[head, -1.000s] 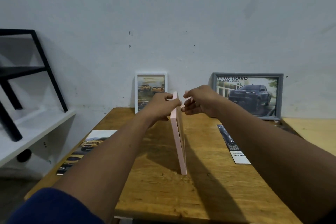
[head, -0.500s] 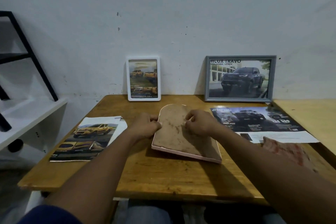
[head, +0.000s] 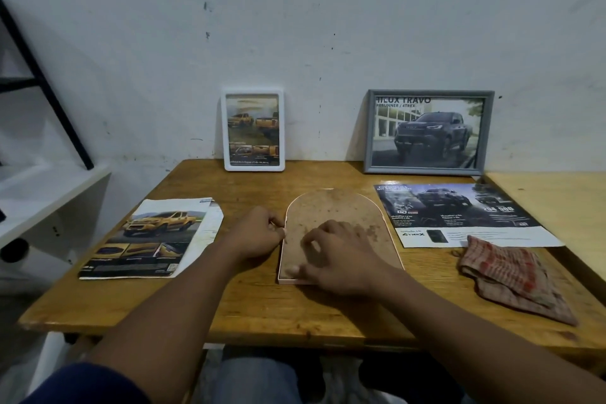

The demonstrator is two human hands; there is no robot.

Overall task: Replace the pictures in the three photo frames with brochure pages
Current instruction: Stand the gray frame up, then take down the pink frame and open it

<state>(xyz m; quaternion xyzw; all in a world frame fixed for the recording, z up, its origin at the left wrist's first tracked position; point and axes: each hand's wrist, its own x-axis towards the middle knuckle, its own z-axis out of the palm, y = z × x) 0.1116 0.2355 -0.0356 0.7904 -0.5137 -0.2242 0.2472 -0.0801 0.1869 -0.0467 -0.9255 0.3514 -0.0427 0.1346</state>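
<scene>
A pink arch-topped photo frame lies face down in the middle of the wooden table, brown backing board up. My left hand pinches its left edge. My right hand rests on the backing board, fingers bent down on its lower left part. A white frame with yellow truck pictures and a grey frame with a dark truck picture lean on the wall. A yellow-truck brochure lies at the left, a dark-truck brochure page at the right.
A crumpled red checked cloth lies at the table's right front. A second lighter table adjoins on the right. A white shelf with a black metal stand is at the left. My knees show under the table's front edge.
The pink frame went from standing on edge to lying flat, face down. My right hand slid from its upper edge down toward the lower left of the backing board.
</scene>
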